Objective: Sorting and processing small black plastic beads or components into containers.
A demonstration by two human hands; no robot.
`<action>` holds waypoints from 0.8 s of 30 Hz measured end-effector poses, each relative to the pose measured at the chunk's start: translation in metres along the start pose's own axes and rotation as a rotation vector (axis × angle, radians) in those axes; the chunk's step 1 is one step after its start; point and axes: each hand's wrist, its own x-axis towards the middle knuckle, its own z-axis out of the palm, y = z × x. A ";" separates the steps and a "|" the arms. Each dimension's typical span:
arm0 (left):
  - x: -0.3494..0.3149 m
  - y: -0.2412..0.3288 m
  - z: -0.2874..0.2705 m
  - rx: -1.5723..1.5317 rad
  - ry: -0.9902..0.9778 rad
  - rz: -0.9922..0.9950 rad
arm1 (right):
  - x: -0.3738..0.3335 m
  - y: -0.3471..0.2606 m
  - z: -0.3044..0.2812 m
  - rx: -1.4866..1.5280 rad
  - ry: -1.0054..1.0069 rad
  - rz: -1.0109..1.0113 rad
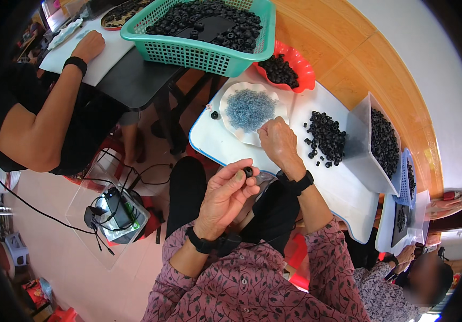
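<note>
My left hand [224,196] is closed around a small black ring-shaped part [248,172], pinched between thumb and fingers with its hole showing. Over the right rim of a white scalloped plate [231,127] is my right hand [279,140], its fingers drawn together and pointing at the plate. Whatever those fingertips hold, if anything, is too small to see. A heap of tiny clear bluish pieces [249,110] lies in the plate. One loose black part [214,115] sits left of it on the white tabletop [209,140]. To the right lies a pile of black parts [327,137].
A red bowl [307,70] and a green basket [198,56] of black parts stand behind. At the right are a clear bin [357,147] and a blue basket [405,185]. Another person's arm [54,115] rests at a table on the left; someone else sits lower right.
</note>
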 end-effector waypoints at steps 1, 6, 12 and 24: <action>0.000 -0.001 -0.001 0.009 -0.024 -0.004 | -0.001 -0.001 0.000 0.003 0.019 -0.010; -0.001 -0.004 0.000 0.055 -0.021 -0.005 | 0.004 -0.003 -0.003 0.052 -0.088 0.016; -0.001 -0.007 -0.002 0.084 -0.025 0.018 | -0.001 0.005 -0.005 0.061 -0.013 -0.049; 0.001 -0.012 0.003 0.113 0.030 0.027 | -0.025 0.022 -0.023 0.745 -0.118 0.138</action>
